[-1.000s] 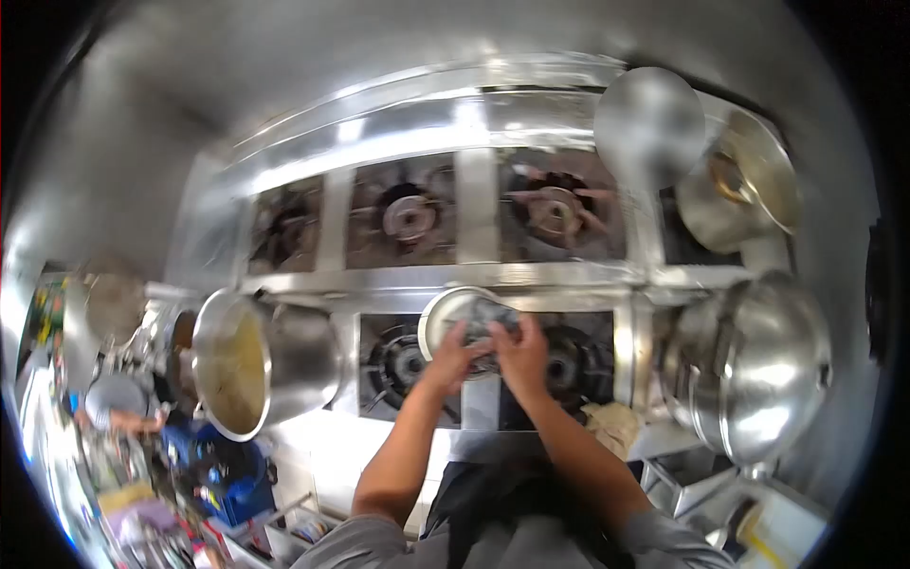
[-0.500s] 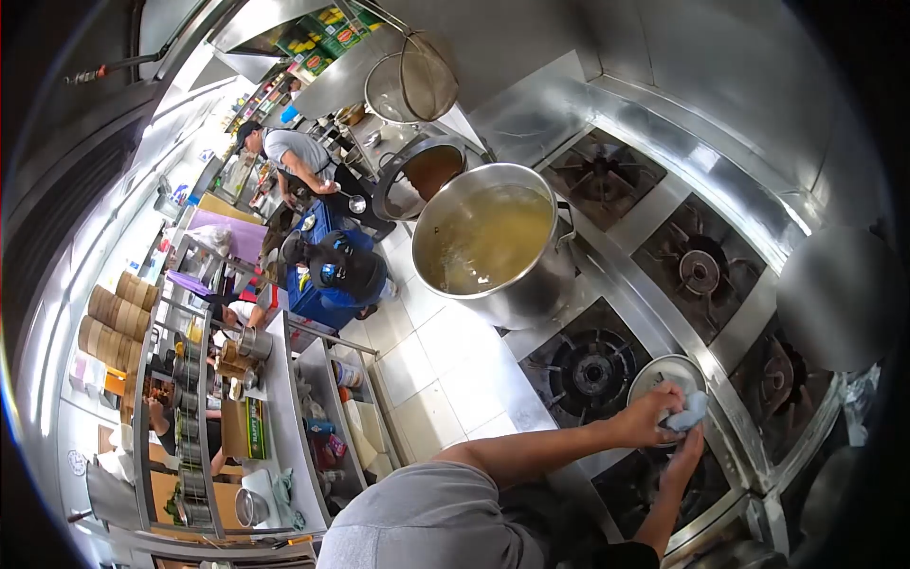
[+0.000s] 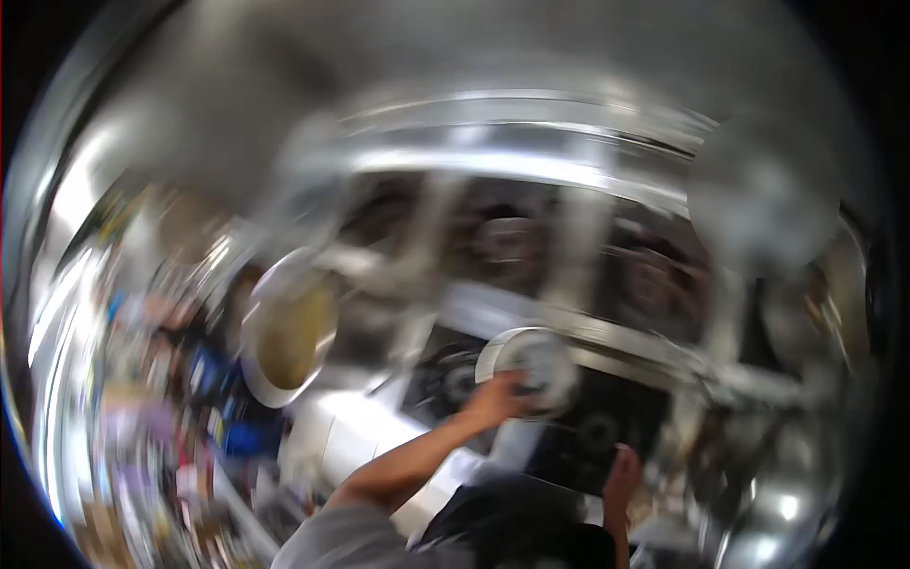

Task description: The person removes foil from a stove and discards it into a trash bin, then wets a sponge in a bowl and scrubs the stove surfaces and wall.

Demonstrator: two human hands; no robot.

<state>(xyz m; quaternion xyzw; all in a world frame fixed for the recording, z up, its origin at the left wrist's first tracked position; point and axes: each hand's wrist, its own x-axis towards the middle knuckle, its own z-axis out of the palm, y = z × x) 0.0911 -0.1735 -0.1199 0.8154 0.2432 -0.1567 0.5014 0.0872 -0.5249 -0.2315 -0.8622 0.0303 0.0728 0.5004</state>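
Observation:
Motion smears the whole view. My left hand (image 3: 498,398) is at the near rim of a round, pale metal container (image 3: 487,357) on the stove. Its fingers blur into the container, and whether they hold anything is unclear. Something greyish shows inside, too smeared to name. Lower right, apart from the container, my right hand (image 3: 621,471) is raised with its fingers pointing up; nothing shows in it.
A large pot (image 3: 289,327) of yellowish liquid stands to the left. Behind the container run dark burners (image 3: 502,237) between steel strips. Blurred shelves and people fill the far left. A round grey shape (image 3: 763,194) appears at upper right.
The view has swung sharply, shifting the pot to the left. My hands, together around a bluish-grey cloth before, are now apart: left at the container, right lower down. The cloth is no longer distinct.

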